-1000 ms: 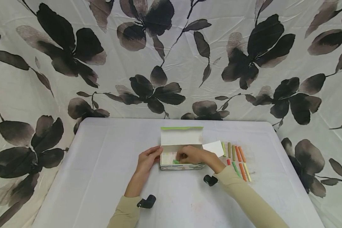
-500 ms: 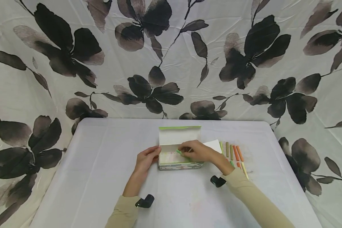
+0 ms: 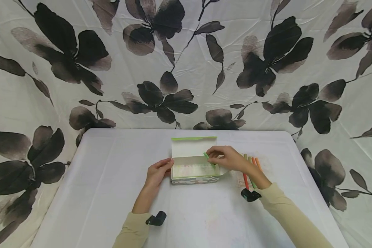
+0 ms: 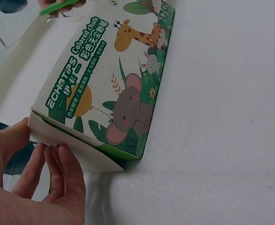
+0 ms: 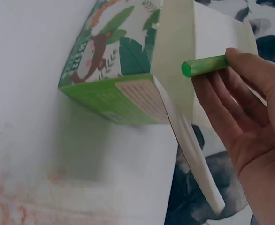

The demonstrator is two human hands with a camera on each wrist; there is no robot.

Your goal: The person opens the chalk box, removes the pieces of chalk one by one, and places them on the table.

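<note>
Draped behind everything, a white cloth (image 3: 186, 62) printed with large dark flowers is hanging as the backdrop, and the white surface (image 3: 111, 193) is spreading out in front of it. Near the middle of that surface a chalk box (image 3: 194, 165) is sitting with its lid (image 3: 193, 147) standing open at the back; cartoon animals and green leaves are showing on its front wall in the left wrist view. A side flap (image 5: 194, 159) is sticking out from the right end of the box.

At the left end of the box, the left hand (image 3: 156, 172) is resting with its fingers (image 4: 62, 173) and thumb pressing against the end flap, steadying it. Over the right half of the box, the right hand (image 3: 227, 159) is pinching a green chalk stick (image 3: 208, 157) between thumb and fingertips, with the stick tilting down toward the box opening and its free end pointing away from the palm, as the right wrist view is showing (image 5: 205, 66). The two hands are staying apart, one at each end of the box.

Just right of the box, partly behind the right wrist, a few loose chalk sticks (image 3: 251, 165) in red, green and orange are lying on the surface.
</note>
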